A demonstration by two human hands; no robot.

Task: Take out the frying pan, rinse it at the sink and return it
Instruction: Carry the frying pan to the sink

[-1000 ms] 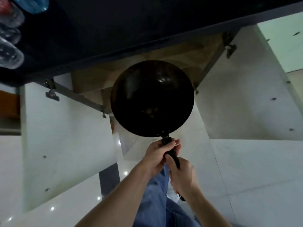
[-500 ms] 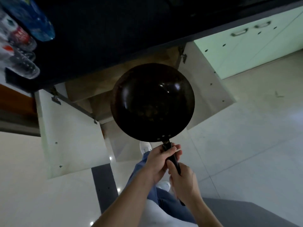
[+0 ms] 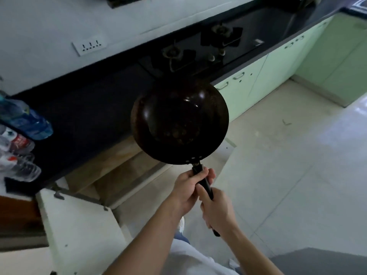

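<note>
Beside one counter (image 3: 89, 108), left hand (image 3: 184, 192) and right hand (image 3: 217, 212) curl fingers (image 3: 210, 173) round one frying pan (image 3: 179, 124).

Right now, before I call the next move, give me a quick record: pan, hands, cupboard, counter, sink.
pan: frying pan held in the air above the open cupboard, brownish spots inside
left hand: left hand grips the handle close to the pan
right hand: right hand grips the handle further back
cupboard door: door swung open, below the counter
on counter: stove with two burners; bottles at the left end
sink: probably the dark basin right of the stove, unclear
</note>
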